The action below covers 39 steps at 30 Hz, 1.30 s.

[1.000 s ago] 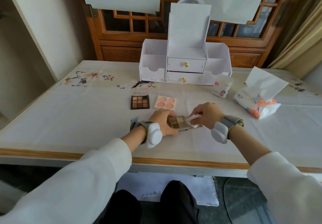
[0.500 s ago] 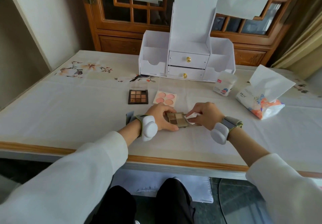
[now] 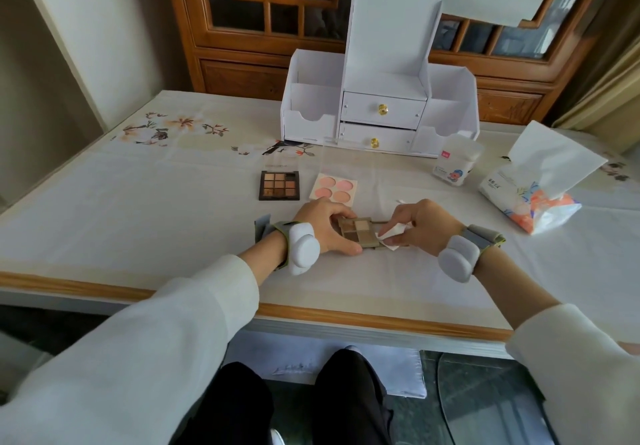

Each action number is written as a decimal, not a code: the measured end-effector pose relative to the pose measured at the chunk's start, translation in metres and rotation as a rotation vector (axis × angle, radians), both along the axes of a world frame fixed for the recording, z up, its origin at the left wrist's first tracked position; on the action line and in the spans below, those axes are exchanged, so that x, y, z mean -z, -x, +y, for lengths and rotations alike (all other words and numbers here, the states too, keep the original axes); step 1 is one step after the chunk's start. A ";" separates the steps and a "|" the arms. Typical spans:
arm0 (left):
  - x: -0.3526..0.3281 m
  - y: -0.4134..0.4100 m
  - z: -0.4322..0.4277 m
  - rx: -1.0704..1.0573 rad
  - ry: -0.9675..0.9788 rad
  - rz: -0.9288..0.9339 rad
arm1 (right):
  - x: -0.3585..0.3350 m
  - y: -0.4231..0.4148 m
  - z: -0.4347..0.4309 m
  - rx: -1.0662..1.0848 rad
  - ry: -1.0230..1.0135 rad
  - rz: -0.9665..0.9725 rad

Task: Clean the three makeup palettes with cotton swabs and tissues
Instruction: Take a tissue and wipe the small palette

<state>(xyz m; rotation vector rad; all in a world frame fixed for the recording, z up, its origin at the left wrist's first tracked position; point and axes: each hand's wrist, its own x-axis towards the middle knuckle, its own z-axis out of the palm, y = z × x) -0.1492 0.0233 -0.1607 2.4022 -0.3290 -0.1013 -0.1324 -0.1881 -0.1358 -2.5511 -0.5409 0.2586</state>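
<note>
Small tan four-pan palette [image 3: 358, 234] lies btwn hands, long axis left-right — left hand [image 3: 325, 227] grips its left end, right hand [image 3: 425, 226] pinches folded white tissue [image 3: 393, 234] at its right edge.

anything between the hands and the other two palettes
Nothing visible. The brown palette and pink palette lie in the open just beyond the left hand, which holds the beige palette; the right hand pinches a tissue.

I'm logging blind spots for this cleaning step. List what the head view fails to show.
Head view only:
Small palette: right end covered by the tissue and right hand, left edge by the left hand.
Swab pack: print too small to read.
Organizer: drawers shut, contents hidden.
Grey item: half behind the left wrist, unidentifiable.
</note>
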 end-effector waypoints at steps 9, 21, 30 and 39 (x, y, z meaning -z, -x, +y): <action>0.001 -0.001 0.001 -0.005 0.014 0.016 | -0.001 -0.012 0.010 0.015 0.086 -0.178; -0.003 0.002 0.000 0.005 0.033 0.030 | -0.009 -0.010 0.000 0.045 0.138 -0.121; -0.002 0.003 -0.001 -0.013 0.017 0.036 | -0.014 -0.002 -0.005 0.001 0.204 -0.012; 0.001 0.000 -0.001 -0.024 0.019 0.034 | -0.011 -0.012 0.007 0.072 0.207 -0.120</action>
